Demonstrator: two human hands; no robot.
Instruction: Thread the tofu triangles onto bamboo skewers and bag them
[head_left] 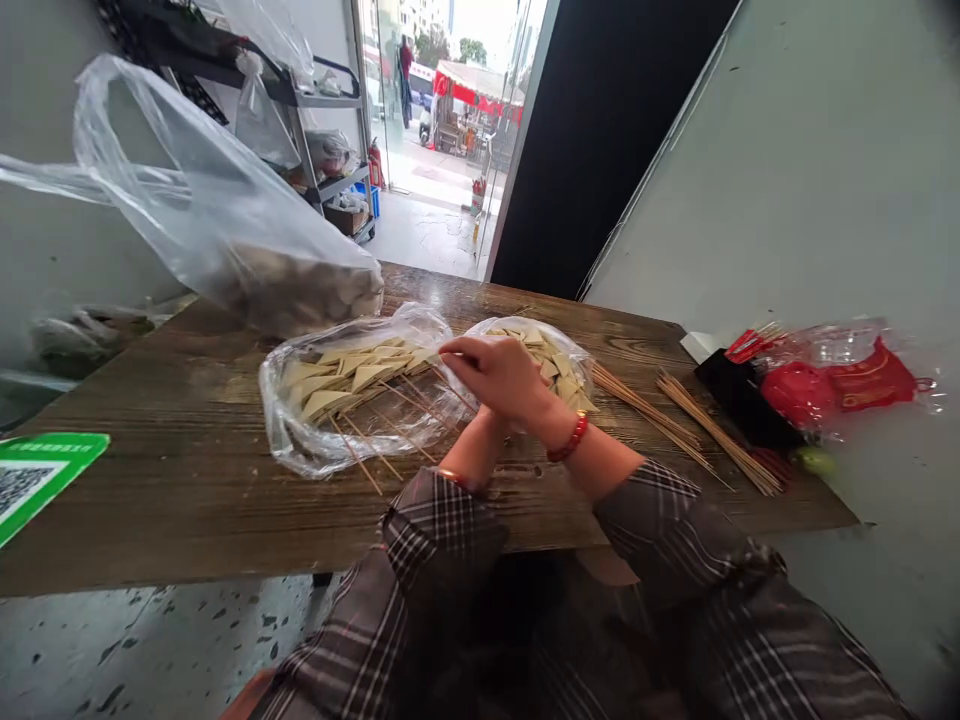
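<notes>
My right hand [499, 372], with a red bead bracelet at its wrist, crosses over my left. Its fingers are curled together and point left; whether anything is in them I cannot make out. Beneath it, my left hand [489, 425] reaches toward the right-hand bag, its fingers hidden. Triangular pale-yellow slices, looking like tofu sheet [367, 368], fill an open clear plastic bag [289, 440] on the left. Several wooden skewers [364, 450] stick out from these slices toward me. More such slices [559, 365] sit in the second bag, partly behind my hands.
Two bundles of loose skewers [652, 415] [724, 435] lie on the wooden table [187, 500]. At the right edge are a black box [750, 400] and red packaging [832, 390]. A large filled plastic bag [292, 270] stands back left, a green QR-code card [45, 475] front left.
</notes>
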